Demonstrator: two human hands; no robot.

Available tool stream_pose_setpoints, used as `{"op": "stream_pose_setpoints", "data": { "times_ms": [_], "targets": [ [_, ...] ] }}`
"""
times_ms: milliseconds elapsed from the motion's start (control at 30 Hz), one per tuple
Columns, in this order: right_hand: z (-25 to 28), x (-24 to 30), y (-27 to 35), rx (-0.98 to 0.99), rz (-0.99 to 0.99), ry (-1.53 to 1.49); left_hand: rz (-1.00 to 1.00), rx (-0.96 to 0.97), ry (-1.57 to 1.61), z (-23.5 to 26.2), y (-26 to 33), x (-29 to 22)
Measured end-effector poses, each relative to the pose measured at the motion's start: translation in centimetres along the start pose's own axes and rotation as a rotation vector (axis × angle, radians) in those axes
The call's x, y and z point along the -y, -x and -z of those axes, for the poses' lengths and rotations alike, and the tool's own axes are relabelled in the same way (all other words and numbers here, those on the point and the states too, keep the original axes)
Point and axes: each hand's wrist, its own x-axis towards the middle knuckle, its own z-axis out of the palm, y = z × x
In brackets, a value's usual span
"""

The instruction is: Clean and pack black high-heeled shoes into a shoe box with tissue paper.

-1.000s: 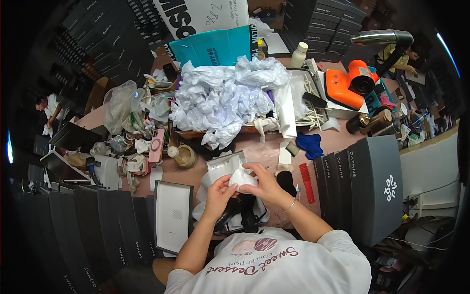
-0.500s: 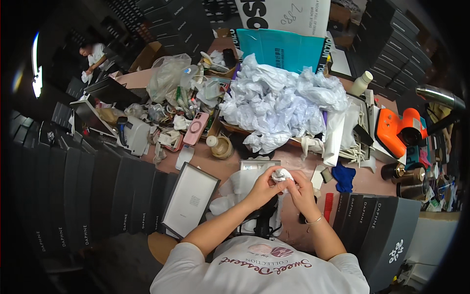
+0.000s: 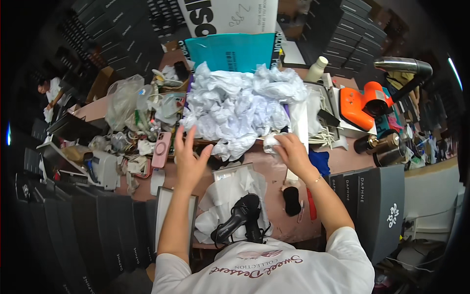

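Note:
My left hand (image 3: pixel 188 159) is raised over the table with its fingers spread, holding nothing, close to the pile of crumpled white tissue paper (image 3: pixel 240 105). My right hand (image 3: pixel 290 151) grips a wad of white tissue paper (image 3: pixel 272 142) at the pile's lower right edge. Below both hands, a pair of black heeled sandals (image 3: pixel 242 218) lies on white wrapping paper (image 3: pixel 230 196) near the table's front edge.
A pink phone (image 3: pixel 161 149) lies left of my left hand amid small clutter. An orange tool (image 3: pixel 361 100), a hair dryer (image 3: pixel 402 66) and dark bottles (image 3: pixel 379 144) stand at right. Black boxes (image 3: pixel 374 206) flank both sides. An open box lid (image 3: pixel 164 215) lies at left. Another person (image 3: pixel 49 93) works far left.
Both hands left the small white piece held over the sandals. The left hand rose and opened; the right hand reached to the tissue pile and took a wad.

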Motion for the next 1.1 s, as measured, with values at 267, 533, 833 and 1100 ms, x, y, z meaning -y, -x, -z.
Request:
{"op": "stream_pose_setpoints", "data": {
  "times_ms": [267, 533, 833, 1100],
  "targets": [
    [-2.8, -5.8, -5.3, -0.010, 0.039, 0.174, 0.024, 0.503, -0.343, -7.9, -4.2, 0.0],
    [0.2, -6.8, -4.4, -0.058, -0.313, -0.234, -0.195, 0.426, -0.296, -11.3, -4.0, 3.7],
    [-0.8, -3.8, -4.5, 0.238, -0.155, -0.228, 0.023, 0.467, -0.021, -10.3, -11.5, 9.2],
    [-8.7, -7.7, -6.0, 0.407, 0.175, 0.457, 0.165, 0.342, -0.039, -12.6, -12.5, 11.7]
  ]
}}
